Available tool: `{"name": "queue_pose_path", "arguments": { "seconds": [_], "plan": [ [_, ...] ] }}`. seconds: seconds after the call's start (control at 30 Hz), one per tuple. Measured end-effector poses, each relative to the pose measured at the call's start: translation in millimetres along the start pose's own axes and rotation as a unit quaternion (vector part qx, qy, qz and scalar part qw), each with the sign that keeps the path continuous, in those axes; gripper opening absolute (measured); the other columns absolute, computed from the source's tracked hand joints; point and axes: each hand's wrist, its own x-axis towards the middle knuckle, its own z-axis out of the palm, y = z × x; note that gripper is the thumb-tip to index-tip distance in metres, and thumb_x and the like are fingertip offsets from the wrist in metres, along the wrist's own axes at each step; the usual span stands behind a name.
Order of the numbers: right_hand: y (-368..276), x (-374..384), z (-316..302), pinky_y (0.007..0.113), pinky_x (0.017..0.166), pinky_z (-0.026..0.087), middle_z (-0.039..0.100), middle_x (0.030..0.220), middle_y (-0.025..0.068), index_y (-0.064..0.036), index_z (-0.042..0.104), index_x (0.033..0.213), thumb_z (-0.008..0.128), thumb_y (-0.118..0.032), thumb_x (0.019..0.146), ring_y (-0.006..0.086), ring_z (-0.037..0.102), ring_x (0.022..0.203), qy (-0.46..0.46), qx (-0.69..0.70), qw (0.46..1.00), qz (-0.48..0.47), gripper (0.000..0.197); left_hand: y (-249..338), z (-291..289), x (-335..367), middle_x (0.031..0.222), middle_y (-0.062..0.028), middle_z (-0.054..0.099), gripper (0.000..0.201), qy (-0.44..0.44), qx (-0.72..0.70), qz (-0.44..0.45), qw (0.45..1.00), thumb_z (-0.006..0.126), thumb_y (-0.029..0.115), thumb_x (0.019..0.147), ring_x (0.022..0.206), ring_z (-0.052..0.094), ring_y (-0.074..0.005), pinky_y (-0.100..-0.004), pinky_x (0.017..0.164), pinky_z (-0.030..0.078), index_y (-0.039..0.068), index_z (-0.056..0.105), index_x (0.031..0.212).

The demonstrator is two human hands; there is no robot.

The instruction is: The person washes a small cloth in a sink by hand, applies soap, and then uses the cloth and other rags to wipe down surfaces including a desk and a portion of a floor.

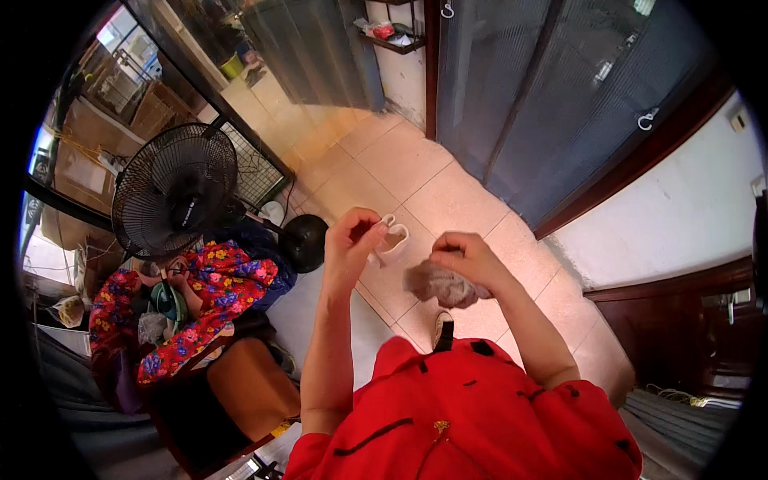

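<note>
My left hand [354, 240] is held up in front of me, its thumb and fingers pinched on a small white cup-like thing [392, 258]. A little loop shows at its top and a wider rounded opening below; its exact kind is not clear. To the right, my right hand [464, 260] grips a crumpled grey-brown cloth [445, 286], which hangs below the fingers. The two hands are apart, and the cloth does not touch the white thing. Both are held above the tiled floor [392, 160].
At left stands a black fan [176, 190] with a round base [304, 242]. Below it, flowered fabric [212, 280] is heaped beside a brown box-like piece [252, 388]. Grey folding doors [512, 88] are ahead, and a dark wooden door [680, 308] is at right.
</note>
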Motion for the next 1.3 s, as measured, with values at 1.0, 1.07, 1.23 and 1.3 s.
{"name": "queue_pose_path", "arguments": {
  "seconds": [1.0,1.07,1.23,1.3],
  "plan": [
    [-73,351,-69,0.033,0.076,0.049,0.059,0.094,0.0126,0.0016,0.054,0.103,0.054,-0.02,0.082,0.0216,0.059,0.085,0.051,0.33,0.939,0.082,0.031,-42,-116,339,0.108,-0.0059,0.055,0.036,-0.17,-0.098,-0.022,0.98,0.051,0.026,0.089,0.108,0.046,-0.0156,-0.0283,0.093,0.034,0.001,0.052,0.114],
    [-73,375,-73,0.031,0.074,0.049,0.059,0.091,0.0117,0.0013,0.055,0.1,0.054,-0.023,0.083,0.0198,0.059,0.083,0.014,0.328,0.94,0.091,0.03,-61,-126,354,0.096,-0.0044,0.058,0.03,-0.225,-0.085,-0.095,0.966,0.052,0.024,0.089,0.092,0.053,-0.0127,-0.025,0.082,0.04,0.0,0.055,0.107],
    [-61,463,-102,0.022,0.062,0.044,0.058,0.077,0.0044,-0.0004,0.058,0.088,0.054,-0.028,0.084,0.01,0.053,0.068,-0.313,0.362,0.878,0.026,0.028,-72,-154,381,0.089,-0.0037,0.059,0.026,-0.024,-0.226,-0.104,0.968,0.051,0.022,0.089,0.076,0.056,-0.0116,-0.0243,0.071,0.044,-0.001,0.056,0.1],
    [-70,489,-109,0.022,0.062,0.043,0.058,0.077,0.003,-0.0009,0.058,0.089,0.056,-0.025,0.083,0.0091,0.052,0.068,-0.314,0.274,0.909,0.015,0.025,-41,-152,391,0.089,-0.0045,0.059,0.024,0.032,-0.336,-0.112,0.935,0.05,0.019,0.089,0.075,0.057,-0.0122,-0.0251,0.069,0.046,-0.001,0.056,0.1]
  ]
}}
